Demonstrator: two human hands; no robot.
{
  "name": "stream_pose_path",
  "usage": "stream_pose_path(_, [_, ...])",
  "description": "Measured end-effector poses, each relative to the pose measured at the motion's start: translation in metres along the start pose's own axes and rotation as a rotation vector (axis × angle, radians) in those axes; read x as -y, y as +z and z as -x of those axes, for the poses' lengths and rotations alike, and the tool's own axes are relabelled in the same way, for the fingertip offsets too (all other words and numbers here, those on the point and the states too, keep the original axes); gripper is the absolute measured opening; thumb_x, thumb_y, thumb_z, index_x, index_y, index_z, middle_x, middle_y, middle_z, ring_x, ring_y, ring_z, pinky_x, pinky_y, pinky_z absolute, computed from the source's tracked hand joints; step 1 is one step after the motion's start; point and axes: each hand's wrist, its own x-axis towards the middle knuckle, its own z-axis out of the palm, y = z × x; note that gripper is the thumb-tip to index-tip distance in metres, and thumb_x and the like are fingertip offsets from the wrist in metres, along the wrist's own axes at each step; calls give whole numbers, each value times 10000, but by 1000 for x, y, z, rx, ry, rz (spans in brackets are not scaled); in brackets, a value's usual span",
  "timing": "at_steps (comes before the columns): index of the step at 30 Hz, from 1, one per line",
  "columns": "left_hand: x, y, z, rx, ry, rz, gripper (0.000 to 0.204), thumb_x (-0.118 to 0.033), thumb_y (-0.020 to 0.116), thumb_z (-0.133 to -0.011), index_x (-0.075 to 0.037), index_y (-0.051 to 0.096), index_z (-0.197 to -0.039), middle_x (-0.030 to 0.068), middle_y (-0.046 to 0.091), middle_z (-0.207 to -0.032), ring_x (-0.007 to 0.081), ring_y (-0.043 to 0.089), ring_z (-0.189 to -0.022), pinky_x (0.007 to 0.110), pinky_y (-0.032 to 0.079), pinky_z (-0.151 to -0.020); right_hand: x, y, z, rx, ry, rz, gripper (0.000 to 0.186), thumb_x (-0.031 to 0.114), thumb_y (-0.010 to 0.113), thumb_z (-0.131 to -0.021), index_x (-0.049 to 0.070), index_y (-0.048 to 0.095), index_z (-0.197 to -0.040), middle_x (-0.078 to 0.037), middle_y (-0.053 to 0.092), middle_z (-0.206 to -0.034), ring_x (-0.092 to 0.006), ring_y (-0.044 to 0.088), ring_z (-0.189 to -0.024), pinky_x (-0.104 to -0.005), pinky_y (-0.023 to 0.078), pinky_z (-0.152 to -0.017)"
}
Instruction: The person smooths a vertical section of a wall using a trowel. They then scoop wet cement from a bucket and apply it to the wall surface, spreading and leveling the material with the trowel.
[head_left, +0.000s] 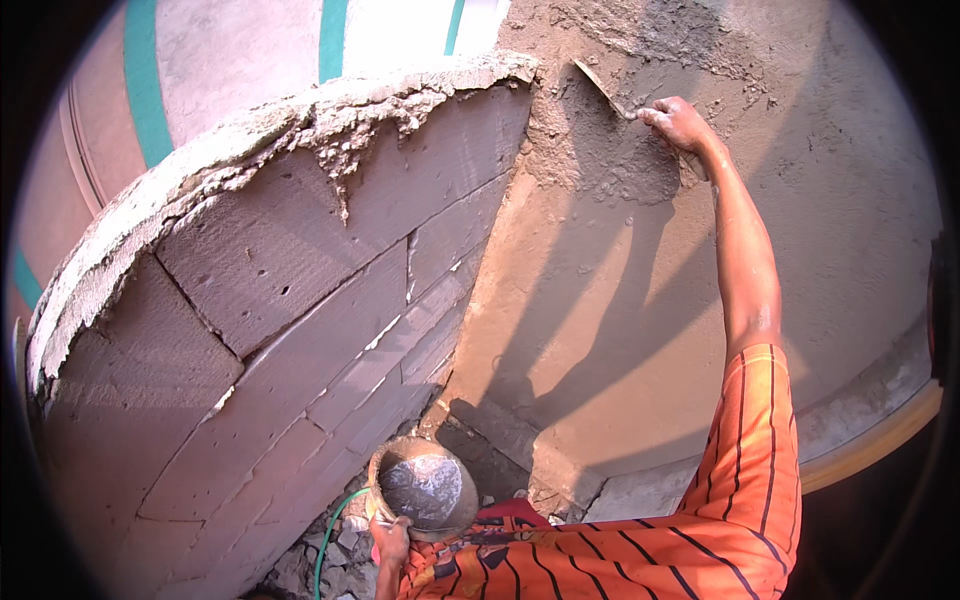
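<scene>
My right hand (680,125) is stretched far up and closed round the handle of a trowel (600,88). The trowel's thin blade is seen nearly edge-on, close to the mortar-coated wall (640,300); whether it touches cannot be told. Rough wet mortar (625,160) covers the wall around and below the blade. Low down, my left hand (392,540) grips the rim of a round bucket (380,470), held tilted near my body. Grey-white mortar (430,490) lies inside it.
On the left stands a wall of grey blocks (300,280), topped with a ragged mortar ridge (230,150), meeting the coated wall at a corner. A green hose (322,560) runs over rubble (350,560) below. A curved yellowish edge (870,440) lies at right.
</scene>
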Motion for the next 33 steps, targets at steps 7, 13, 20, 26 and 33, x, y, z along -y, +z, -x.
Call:
stream_pose_path(7, [-3,8,-12,-34,-137,-23,413,76,605,-708,38,558,-1117,91,640,-1015,204,600,-859,320,495,-800,59,-66,67,-395,-191,483,385,381,652,-895,31,703,-1048,-190,707,-972,-332,680,-916,-459,519,-809])
stream_pose_path(13, [26,-13,-32,55,-3,25,477,37,635,-737,39,496,-1193,109,620,-1044,212,592,-897,329,487,-821,134,-36,151,113,-496,-620,275,313,695,-903,40,685,-934,2,571,-732,-70,519,-657,-238,452,-596])
stream_pose_path(20, [32,5,-29,-81,-104,-276,561,-34,682,-745,45,427,-1239,118,585,-1053,209,562,-925,324,472,-818,-2,20,104,-255,19,-551,416,447,536,-985,65,594,-831,20,536,-650,-76,519,-537,-254,429,-469])
stream_pose_path(26, [-10,-8,-7,61,-56,-112,308,-7,604,-769,32,574,-1073,56,641,-899,159,594,-769,301,500,-696,60,173,204,395,-249,-53,334,366,636,-856,40,655,-928,-91,635,-752,-283,623,-726,-431,478,-692])
stream_pose_path(33, [-6,2,-13,110,-68,-274,158,36,597,-781,11,629,-933,16,624,-816,104,559,-676,279,478,-614,69,395,401,829,-486,370,225,179,563,-869,71,732,-970,-157,721,-987,-295,695,-979,-451,524,-850])
